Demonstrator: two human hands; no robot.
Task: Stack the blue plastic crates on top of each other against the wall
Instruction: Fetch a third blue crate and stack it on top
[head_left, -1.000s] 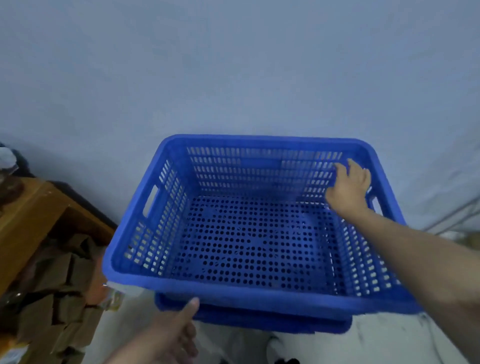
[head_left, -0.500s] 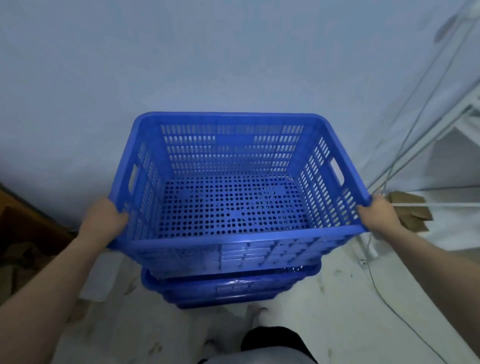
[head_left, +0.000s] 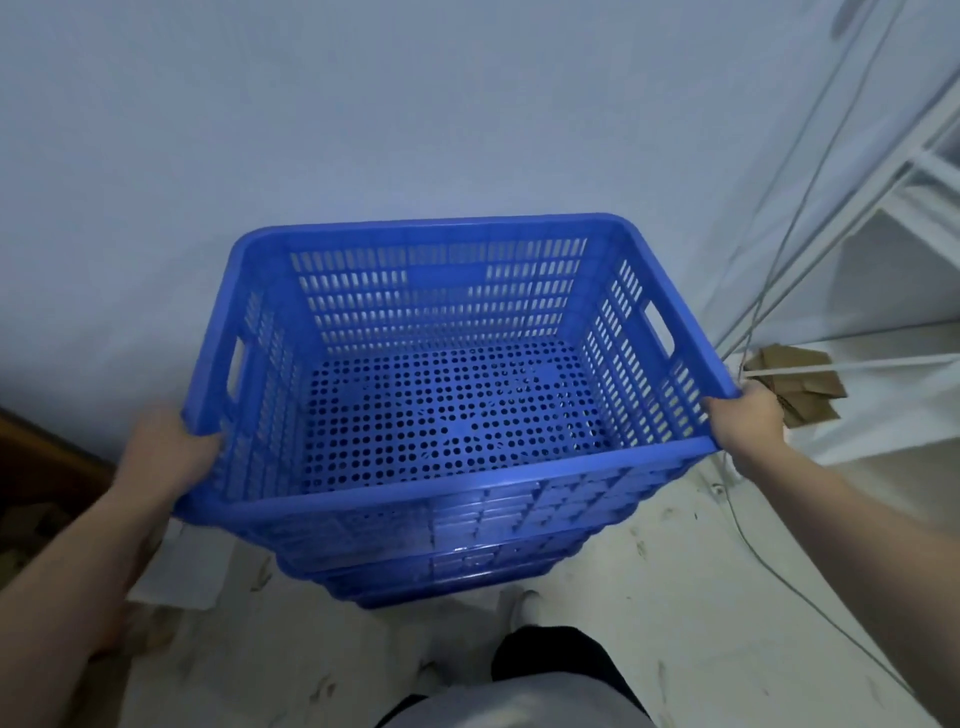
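Note:
An empty blue perforated plastic crate (head_left: 457, 499) tops a stack of blue crates (head_left: 441, 577) standing on the floor against the pale wall (head_left: 363, 130). Only the rims of the lower crates show beneath it. My left hand (head_left: 166, 452) grips the top crate's near left corner under the rim. My right hand (head_left: 748, 421) grips its near right corner. The top crate tilts slightly, its left side lower.
A white metal rack frame (head_left: 883, 208) and hanging cables (head_left: 810, 182) stand to the right, with folded brown cardboard (head_left: 800, 387) on its low shelf. A dark wooden piece of furniture (head_left: 31, 457) sits at the left edge. My legs and foot (head_left: 524, 608) are below the stack.
One second ago my right hand was inside the crate and my left hand below its front. Both hands now hold the near corners, and the view has pulled back and turned right.

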